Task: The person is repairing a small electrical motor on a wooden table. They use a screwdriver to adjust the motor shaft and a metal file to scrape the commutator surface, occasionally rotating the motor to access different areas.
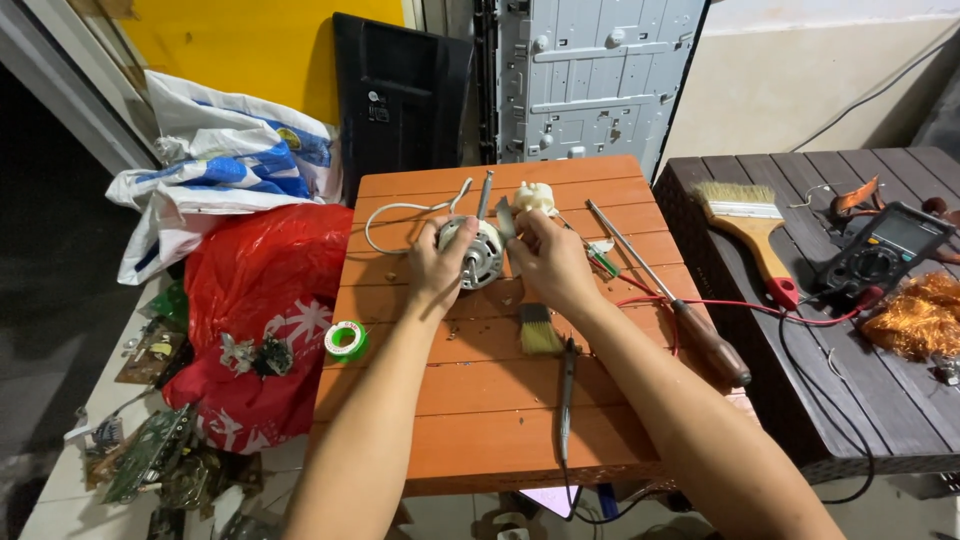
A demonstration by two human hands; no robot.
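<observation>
Right now both hands work on a small motor (478, 253) near the far edge of the orange table (480, 400), about mid-width. Left hand (438, 268) wraps the motor's left side, fingers closed round the casing w/ thumb on top. Right hand (548, 262) is on the motor's right side, fingers curled in a narrow pinch at a grey piece against the casing; can't tell exactly what it grips. Motor shaft (485, 193) sticks up toward the far edge. White cable (400, 215) loops off the motor to the left. White plastic part (535, 197) lies just beyond the right hand, near the far edge.

Small brush (538, 330) lies just nearside of the right wrist, approx. table centre. Soldering iron (566, 385) runs from there toward the near edge. Long screwdriver (670, 295) lies diagonally along the right side, wood handle near the right edge. Green tape roll (346, 338) sits at the left edge. Red bag (270, 320) is beside the table on the left.

On the dark table (900, 400) to the right: big paintbrush (750, 225), multimeter (885, 250) w/ red lead (760, 308) crossing onto the orange table, and a copper wire bundle (920, 315).
</observation>
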